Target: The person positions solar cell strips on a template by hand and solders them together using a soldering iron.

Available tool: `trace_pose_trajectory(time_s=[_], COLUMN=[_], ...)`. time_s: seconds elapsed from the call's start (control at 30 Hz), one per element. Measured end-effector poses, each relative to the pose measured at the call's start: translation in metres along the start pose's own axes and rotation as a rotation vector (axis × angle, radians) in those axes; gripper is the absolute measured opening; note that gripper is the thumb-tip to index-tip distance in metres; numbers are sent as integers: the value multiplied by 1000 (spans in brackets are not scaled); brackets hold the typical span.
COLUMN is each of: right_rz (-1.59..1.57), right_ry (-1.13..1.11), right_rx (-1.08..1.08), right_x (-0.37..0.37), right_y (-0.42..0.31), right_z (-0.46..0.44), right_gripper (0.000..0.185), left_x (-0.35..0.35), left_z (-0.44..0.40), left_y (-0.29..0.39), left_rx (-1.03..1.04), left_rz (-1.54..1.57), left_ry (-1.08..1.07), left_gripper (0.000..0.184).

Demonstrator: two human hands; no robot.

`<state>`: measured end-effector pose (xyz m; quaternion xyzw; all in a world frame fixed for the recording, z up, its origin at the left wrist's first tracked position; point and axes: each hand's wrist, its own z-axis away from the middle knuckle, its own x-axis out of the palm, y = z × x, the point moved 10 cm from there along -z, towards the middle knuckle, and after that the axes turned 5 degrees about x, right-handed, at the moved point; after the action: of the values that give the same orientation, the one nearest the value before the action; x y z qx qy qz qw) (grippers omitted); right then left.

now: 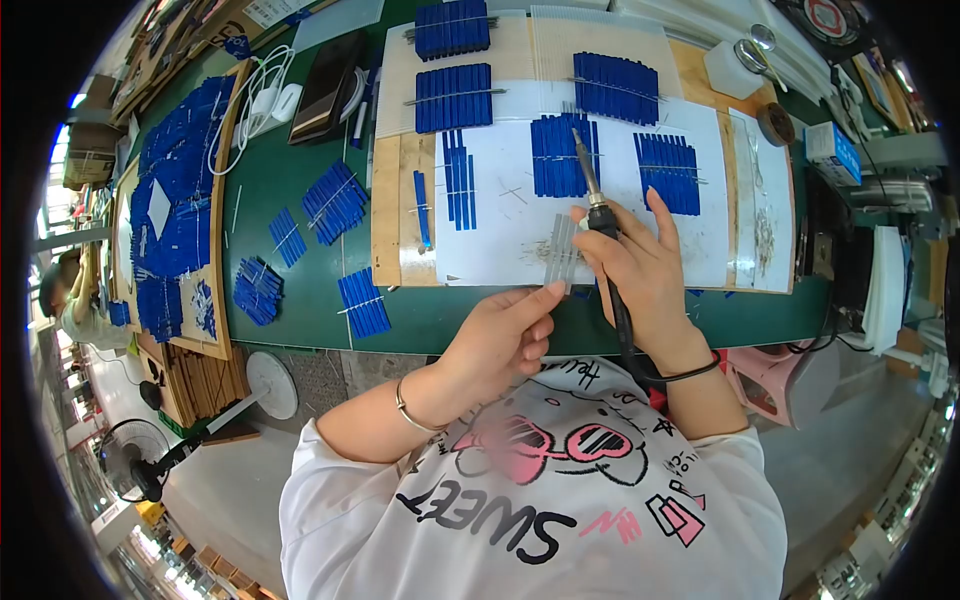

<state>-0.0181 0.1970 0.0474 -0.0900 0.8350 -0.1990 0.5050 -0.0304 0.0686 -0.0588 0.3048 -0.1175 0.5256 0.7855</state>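
Note:
My right hand (640,270) is closed round the dark handle of a soldering iron (588,168), whose metal tip points up over a blue strip bundle (560,172) on the white sheet. In my left hand (508,328), thumb and fingers pinch the lower end of a clear ribbed strip (562,252) at the sheet's front edge. The strip's upper end lies close to my right fingertips. Another blue bundle (668,176) is to the right of the iron, and a few separate blue strips (459,182) lie to the left.
More blue bundles (454,97) rest at the board's back. Loose blue bundles (335,203) lie on the green table (262,185). A wooden-framed tray (217,290) of blue pieces stands left. A white bottle (730,70) is at back right. The iron's cable loops round my right wrist.

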Motion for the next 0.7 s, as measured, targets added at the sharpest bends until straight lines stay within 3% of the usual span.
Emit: trace_pose_trajectory(time_s=[0.47, 0.57, 0.63, 0.67, 0.7], right_rz=[-264, -260, -257, -243, -230], right_ry=[258, 266, 270, 268, 265], right_rx=[237, 226, 227, 218, 207], right_x=[-32, -33, -34, -35, -35], right_y=[47, 47, 47, 45, 43], right_z=[29, 29, 28, 27, 26], right_gripper=[13, 14, 14, 14, 13], left_x=[-1, -13, -14, -12, -13], left_z=[3, 14, 42, 64, 63], left_y=[2, 7, 55, 77, 84], left_rx=[48, 186, 765, 1026, 1023], left_rz=[-44, -122, -699, -901, -903], left_ry=[29, 83, 142, 292, 289], left_gripper=[26, 20, 15, 18, 18])
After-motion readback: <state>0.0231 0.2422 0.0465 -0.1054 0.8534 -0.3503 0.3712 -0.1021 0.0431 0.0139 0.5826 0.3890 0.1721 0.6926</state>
